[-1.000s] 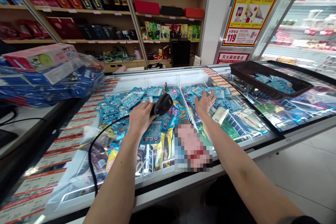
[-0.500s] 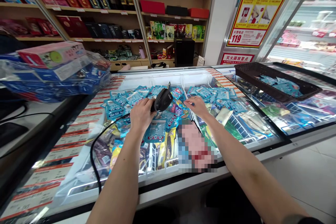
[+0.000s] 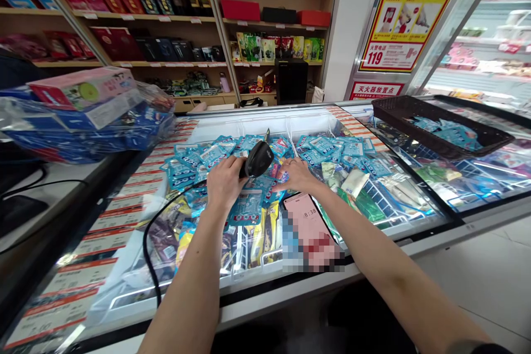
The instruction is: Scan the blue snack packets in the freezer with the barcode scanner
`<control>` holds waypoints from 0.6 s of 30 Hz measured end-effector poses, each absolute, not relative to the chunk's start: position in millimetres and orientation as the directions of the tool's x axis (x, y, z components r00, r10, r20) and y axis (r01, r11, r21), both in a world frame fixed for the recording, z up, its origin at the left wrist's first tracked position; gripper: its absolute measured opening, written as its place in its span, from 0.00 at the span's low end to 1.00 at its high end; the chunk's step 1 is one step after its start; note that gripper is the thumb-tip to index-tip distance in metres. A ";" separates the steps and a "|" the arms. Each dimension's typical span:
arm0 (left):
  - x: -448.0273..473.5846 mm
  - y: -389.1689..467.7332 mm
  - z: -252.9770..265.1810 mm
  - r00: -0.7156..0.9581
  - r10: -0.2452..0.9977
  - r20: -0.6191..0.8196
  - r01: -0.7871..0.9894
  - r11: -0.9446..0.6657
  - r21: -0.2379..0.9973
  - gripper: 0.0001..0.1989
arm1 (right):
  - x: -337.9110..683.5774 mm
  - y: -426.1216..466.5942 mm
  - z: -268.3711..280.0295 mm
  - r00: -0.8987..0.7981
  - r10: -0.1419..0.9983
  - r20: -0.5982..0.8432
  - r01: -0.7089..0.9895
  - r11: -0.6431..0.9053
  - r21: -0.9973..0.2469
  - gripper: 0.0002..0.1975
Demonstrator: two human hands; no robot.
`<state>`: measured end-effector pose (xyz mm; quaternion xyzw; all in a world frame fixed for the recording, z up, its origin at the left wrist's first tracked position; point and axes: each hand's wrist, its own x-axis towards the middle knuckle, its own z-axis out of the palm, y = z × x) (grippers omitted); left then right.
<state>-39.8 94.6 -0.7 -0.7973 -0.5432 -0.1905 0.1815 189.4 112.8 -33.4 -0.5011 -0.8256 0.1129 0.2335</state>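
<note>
A black barcode scanner (image 3: 259, 159) is gripped by my left hand (image 3: 224, 180), its head tilted up and a cable trailing left. Just to its right, my right hand (image 3: 297, 175) is spread with the fingers apart, over the blue packets near the scanner; no item shows in its grasp. Many flat blue packets (image 3: 246, 206) lie scattered on the glass freezer top around both hands. Below my right hand rests a phone (image 3: 307, 213) with a lit screen reading 8:38, its lower part blurred out.
On the left, boxes (image 3: 83, 88) in clear plastic are stacked on a counter. A dark brown basket (image 3: 394, 113) holding blue packets stands on the right. Price labels (image 3: 112, 215) line the glass. Frozen goods and white wire dividers show beneath. Shelves stand behind.
My right hand has moved slightly left and its fingers have opened from a pinch. The phone screen now shows a time. My left hand still holds the barcode scanner in about the same place.
</note>
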 end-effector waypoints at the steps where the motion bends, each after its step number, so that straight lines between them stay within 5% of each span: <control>1: -39.8 94.9 -0.9 0.339 0.799 0.497 0.934 -0.347 -0.080 0.20 | 189.3 114.7 -34.3 -0.372 0.891 0.261 0.779 0.453 -0.434 0.24; 5: -40.0 96.1 -0.9 0.342 0.806 0.483 0.934 -0.346 -0.082 0.20 | 195.0 123.5 -38.8 -0.297 0.924 0.240 0.761 0.381 -0.525 0.16; 11: -40.3 96.2 -0.8 0.367 0.787 0.497 0.924 -0.368 -0.099 0.19 | 219.4 131.8 -39.9 -0.142 0.964 0.227 0.514 0.268 -0.815 0.10; 18: -37.5 95.9 -1.4 0.401 0.762 0.509 0.907 -0.409 -0.102 0.19 | 241.7 136.8 -42.7 0.144 0.928 0.345 0.379 0.270 -0.885 0.13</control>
